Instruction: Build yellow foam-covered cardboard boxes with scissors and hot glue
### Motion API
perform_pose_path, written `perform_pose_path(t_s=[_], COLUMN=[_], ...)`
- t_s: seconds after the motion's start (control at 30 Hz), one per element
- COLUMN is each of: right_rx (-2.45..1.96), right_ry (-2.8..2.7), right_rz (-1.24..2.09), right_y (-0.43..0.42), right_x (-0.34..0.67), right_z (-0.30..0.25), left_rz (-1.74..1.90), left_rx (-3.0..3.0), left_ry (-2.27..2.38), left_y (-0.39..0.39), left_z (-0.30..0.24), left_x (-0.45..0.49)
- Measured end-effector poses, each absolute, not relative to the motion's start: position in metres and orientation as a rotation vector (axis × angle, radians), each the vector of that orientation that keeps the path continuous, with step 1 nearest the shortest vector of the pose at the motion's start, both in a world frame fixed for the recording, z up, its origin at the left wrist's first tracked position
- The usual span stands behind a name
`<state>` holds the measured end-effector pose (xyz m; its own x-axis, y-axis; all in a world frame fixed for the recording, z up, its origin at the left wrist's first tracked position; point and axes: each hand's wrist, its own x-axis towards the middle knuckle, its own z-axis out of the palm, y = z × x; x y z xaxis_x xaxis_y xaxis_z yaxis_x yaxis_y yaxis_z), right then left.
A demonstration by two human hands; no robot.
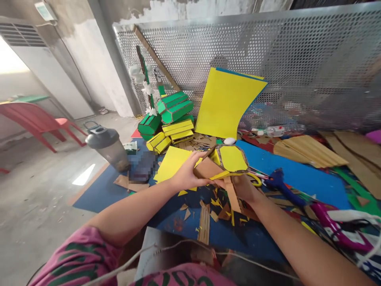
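Note:
Between my hands is a small, many-sided cardboard box (233, 159) with yellow paper on its faces and bare brown flaps. My left hand (190, 171) grips its left side, thumb above and fingers below. My right hand (244, 188) holds it from underneath on the right, its fingers partly hidden by a hanging cardboard strip (232, 195). A yellow loop (256, 179), like a scissors handle, shows beside my right hand; whether the hand touches it I cannot tell. Below lie yellow and brown scraps (218, 202). A yellow sheet (169, 165) lies beyond my left wrist.
Green boxes (175, 106) and yellow boxes (178, 130) stand at the back, near a leaning yellow board (229, 103). A shaker bottle (107, 145) stands left. A purple glue gun (339, 226) with a white cord lies right. A perforated metal panel (297, 59) closes the back.

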<state>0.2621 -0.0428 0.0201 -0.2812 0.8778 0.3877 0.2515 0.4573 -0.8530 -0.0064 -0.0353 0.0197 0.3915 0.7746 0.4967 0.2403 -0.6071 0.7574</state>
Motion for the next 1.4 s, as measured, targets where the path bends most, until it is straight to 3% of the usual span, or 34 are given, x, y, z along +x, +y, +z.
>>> perform_pose_path(t_s=[0.67,0.93,1.4], right_rx=[-0.941,-0.856,-0.99], right_ry=[-1.744,-1.773,-1.572], right_rz=[1.087,0.985,1.115], right_y=[-0.045,-0.042,-0.044], right_x=[0.256,0.26,0.254], right_z=[0.014,0.016,0.007], left_rz=[1.079,1.051,1.095], left_rx=[1.905,1.714,1.681], left_ry=[1.04,0.918,0.772], left_y=[-0.037,-0.037,-0.036], left_z=[0.016,0.01,0.007], left_x=[-0.005,-0.006,-0.006])
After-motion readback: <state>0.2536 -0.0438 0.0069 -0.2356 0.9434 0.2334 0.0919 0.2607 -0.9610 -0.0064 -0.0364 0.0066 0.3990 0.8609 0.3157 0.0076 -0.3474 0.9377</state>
